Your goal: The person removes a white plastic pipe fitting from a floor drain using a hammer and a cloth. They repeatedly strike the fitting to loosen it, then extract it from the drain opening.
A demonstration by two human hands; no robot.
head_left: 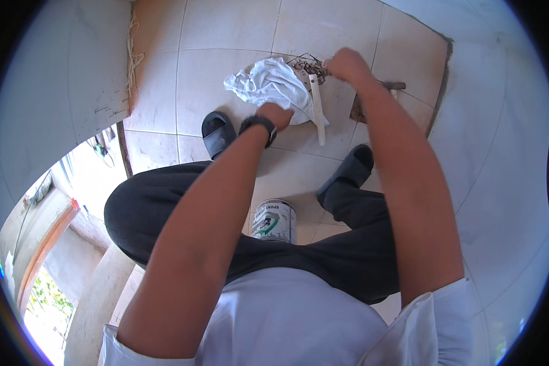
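White cloth (268,82) is spread crumpled just beyond the left hand (276,114), whose fingers are curled; whether its edge is gripped cannot be told. By the curled fingers of the right hand (348,65), whose hold cannot be told either, dark debris (308,66) is seen, and a pale stick (318,113) is laid between both hands.

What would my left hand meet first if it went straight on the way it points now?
Most likely the white cloth, which lies just ahead of the left hand on the floor tiles. Depth is unclear in this single view, so I can't tell whether they already touch.
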